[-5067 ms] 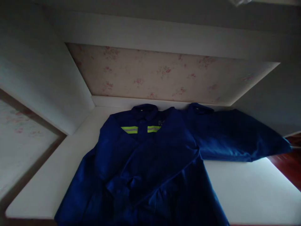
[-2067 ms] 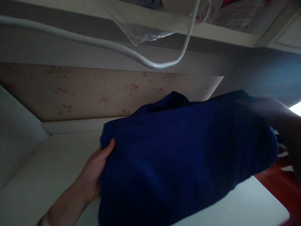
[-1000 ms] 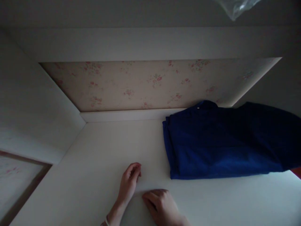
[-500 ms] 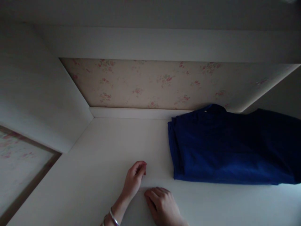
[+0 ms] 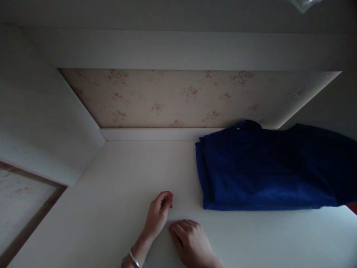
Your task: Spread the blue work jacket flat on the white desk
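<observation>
My left hand (image 5: 158, 212) is over the white shelf board (image 5: 134, 175), its fingers curled in loosely and nothing visible in them. A silver bangle (image 5: 134, 257) circles that wrist. Just to the right and lower, my right hand (image 5: 191, 240) rests knuckles up on the board with its fingers bent under; the palm side is hidden. The two hands are close together but apart. A folded dark blue garment (image 5: 259, 171) lies to the right of both hands, touched by neither. A tiny pale mark shows near its upper fold.
White panels (image 5: 50, 111) enclose the surface at the left and above. Behind runs a strip of floral wallpaper (image 5: 167, 98). Something shiny and pale (image 5: 305, 4) hangs into the top right corner. A red patch (image 5: 353, 207) shows at the right edge.
The view has shifted slightly to the right, bringing more of the shiny pale thing and the red patch into sight. Both hands keep nearly the same pose, and the garment is unmoved.
</observation>
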### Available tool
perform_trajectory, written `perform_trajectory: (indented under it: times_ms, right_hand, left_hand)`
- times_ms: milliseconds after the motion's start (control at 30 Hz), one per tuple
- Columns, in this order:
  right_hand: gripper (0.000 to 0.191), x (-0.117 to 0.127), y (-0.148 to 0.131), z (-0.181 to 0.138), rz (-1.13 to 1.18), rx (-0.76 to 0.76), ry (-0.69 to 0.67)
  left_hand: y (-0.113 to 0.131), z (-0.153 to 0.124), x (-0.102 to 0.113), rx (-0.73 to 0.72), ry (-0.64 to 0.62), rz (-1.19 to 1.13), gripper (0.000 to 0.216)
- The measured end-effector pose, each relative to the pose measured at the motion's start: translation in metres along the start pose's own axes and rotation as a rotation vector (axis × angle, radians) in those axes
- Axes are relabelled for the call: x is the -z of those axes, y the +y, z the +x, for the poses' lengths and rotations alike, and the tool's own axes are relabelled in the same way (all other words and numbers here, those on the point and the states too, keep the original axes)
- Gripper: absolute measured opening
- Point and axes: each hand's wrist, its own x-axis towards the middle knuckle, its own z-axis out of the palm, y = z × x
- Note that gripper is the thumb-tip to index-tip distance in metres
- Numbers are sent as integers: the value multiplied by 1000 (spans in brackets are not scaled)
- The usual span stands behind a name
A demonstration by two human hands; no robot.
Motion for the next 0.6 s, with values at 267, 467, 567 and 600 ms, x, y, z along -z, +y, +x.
perform_trajectory:
  times_ms: [267,467,567,600]
  right_hand:
    - [11,4,-1,1,8,-15,-20]
    - [12,7,-2,2,11,-22,-21]
    - [11,7,-3,1,16,-21,-25]
    - [11,7,-3,1,17,-25,-28]
  left_hand:
    - [1,0,0,-8,-8,20,35]
    - [-1,-1,0,-29,-12,26,33]
    - [0,-1,0,-33,-17,26,33]
    - [0,-1,0,-34,-18,25,33]
